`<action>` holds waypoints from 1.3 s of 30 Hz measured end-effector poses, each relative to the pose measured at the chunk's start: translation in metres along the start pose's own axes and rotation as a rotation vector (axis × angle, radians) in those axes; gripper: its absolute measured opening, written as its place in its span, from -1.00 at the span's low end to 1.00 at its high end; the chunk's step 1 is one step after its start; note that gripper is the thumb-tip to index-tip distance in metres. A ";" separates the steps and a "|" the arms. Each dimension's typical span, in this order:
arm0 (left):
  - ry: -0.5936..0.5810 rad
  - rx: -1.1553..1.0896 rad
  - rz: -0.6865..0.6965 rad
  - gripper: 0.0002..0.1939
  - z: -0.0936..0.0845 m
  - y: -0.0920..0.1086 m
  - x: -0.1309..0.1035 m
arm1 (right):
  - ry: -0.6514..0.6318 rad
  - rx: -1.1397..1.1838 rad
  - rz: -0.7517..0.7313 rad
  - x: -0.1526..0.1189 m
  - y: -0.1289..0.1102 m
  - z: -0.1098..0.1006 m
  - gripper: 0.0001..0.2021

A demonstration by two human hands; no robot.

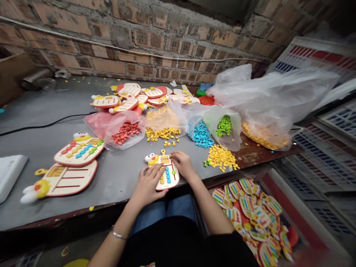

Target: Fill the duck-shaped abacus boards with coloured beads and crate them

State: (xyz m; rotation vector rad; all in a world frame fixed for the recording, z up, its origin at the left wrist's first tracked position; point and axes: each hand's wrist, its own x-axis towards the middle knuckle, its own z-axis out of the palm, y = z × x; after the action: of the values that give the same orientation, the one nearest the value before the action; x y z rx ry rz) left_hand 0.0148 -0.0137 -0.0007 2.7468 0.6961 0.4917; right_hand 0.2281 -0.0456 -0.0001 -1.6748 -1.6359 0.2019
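Observation:
A cream toy counting board (174, 181) with a yellow duck head and bulging white eyes lies at the table's front edge. My left hand (148, 183) grips its left side, fingers across the face and thumb at the lower edge, covering part of the slots. Blue beads (168, 175) and yellow beads fill slots beside those fingers. One green bead (174, 172) sits in the right slot. At the board's upper right, my right hand (182, 164) is closed in a pinch on a small green bead (170, 156), partly hidden by the fingertips.
Behind are bags of red beads (126, 132), yellow beads (162, 134), blue beads (201, 134) and green beads (223, 126). Loose yellow beads (222, 157) lie right. Two boards (75, 180) overlap at left; more boards (128, 105) are piled behind. A bin (311, 226) of filled boards stands lower right.

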 end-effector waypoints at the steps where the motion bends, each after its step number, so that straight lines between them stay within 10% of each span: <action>1: 0.001 0.000 0.002 -0.29 0.000 0.000 0.000 | -0.032 -0.048 -0.024 0.002 0.000 0.004 -0.86; 10: -0.005 0.013 0.020 -0.28 0.006 -0.004 -0.001 | -0.106 -0.087 -0.086 -0.035 -0.005 -0.032 -0.80; 17: -0.008 0.001 0.021 -0.27 0.004 -0.004 -0.001 | 0.264 -0.536 0.297 -0.075 0.053 -0.077 -0.76; 27: -0.021 -0.015 -0.001 -0.28 0.002 -0.001 -0.001 | 0.169 -0.487 0.310 -0.044 0.061 -0.046 -0.78; 34: -0.035 -0.019 0.001 -0.27 0.003 -0.003 -0.001 | 0.228 0.084 0.145 -0.018 0.017 -0.017 -0.87; 39: -0.022 -0.015 -0.002 -0.29 0.002 -0.002 0.001 | 0.044 0.056 -0.016 0.003 0.002 0.007 -0.85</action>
State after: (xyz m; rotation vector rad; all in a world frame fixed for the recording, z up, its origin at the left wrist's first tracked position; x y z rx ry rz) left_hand 0.0151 -0.0122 -0.0025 2.7333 0.6872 0.4632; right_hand 0.2256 -0.0397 -0.0052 -1.6128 -1.5964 0.2002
